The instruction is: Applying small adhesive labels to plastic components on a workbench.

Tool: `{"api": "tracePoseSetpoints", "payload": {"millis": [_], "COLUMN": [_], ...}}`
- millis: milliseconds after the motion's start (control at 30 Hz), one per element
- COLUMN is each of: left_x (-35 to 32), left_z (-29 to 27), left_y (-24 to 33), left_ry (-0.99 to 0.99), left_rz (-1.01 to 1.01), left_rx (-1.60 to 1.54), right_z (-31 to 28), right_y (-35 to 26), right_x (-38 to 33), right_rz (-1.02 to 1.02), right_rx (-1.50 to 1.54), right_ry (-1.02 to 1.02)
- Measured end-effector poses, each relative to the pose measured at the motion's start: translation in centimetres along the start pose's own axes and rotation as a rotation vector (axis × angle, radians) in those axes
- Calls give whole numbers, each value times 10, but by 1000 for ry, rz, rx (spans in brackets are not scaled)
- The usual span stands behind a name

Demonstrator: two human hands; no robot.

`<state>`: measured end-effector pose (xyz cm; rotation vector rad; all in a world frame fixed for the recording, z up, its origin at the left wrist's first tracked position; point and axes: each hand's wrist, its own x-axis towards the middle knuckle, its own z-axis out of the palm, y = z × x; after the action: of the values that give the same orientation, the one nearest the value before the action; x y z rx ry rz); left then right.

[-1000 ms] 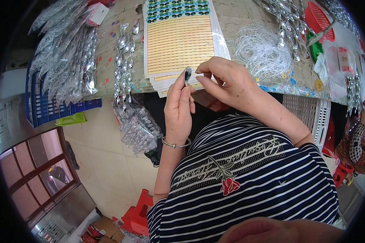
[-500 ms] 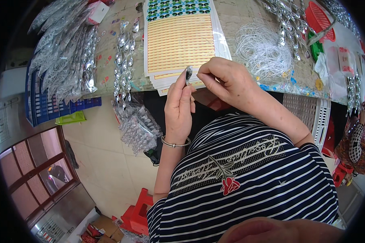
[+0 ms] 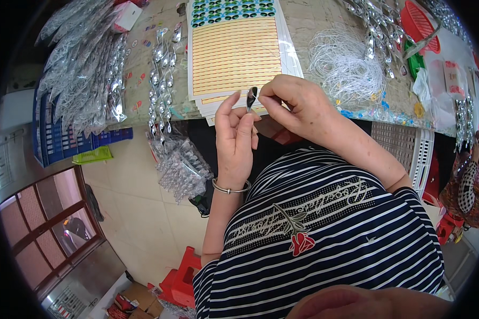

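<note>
Evidently, the left hand [image 3: 234,135] pinches a small, shiny, silver-and-black metallic-looking piece [image 3: 252,98] jutting beyond its thumb; just to the right, the right hand [image 3: 294,105] curls, thumb and forefinger together, contents unclear.

Bright soft light, glinting plastic bags [image 3: 85,69], edges bent, corners black

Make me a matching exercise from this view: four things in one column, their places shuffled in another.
Things:
1. metal bracelet
2. white string tangle
3. small twisted silver piece
4. blue plastic crate

Places:
A. on the table, right of the printed sheets
B. in the left hand
C. beneath clear-bagged silver twists
D. around the left wrist

Pairs: 1-D, 2-A, 3-B, 4-C
</note>
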<state>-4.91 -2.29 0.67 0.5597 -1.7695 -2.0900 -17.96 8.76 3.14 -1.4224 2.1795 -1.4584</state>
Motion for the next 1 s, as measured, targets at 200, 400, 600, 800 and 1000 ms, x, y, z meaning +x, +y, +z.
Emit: {"api": "tracePoseSetpoints", "payload": {"millis": [200, 400, 600, 800, 1000], "left_x": [-3, -2, -3, -6, -6], "left_z": [-2, -5, -9, -11, -15], "left_y": [-5, -6, -4, -5, -7], "left_ry": [-54, -77, -117, -119, -196], "left_rz": [-18, 36, 102, 145, 232], "left_rx": [39, 156, 267, 338, 416], "right_z": [0, -1, -1, -4, 1], "right_y": [1, 0, -4, 3, 15], "right_x": [1, 0, -3, -4, -2], "right_rz": [0, 12, 130, 239, 238], "right_rx": [-4, 5, 109, 268, 442], "right_ry": [3, -5, 22, -15, -50]}}
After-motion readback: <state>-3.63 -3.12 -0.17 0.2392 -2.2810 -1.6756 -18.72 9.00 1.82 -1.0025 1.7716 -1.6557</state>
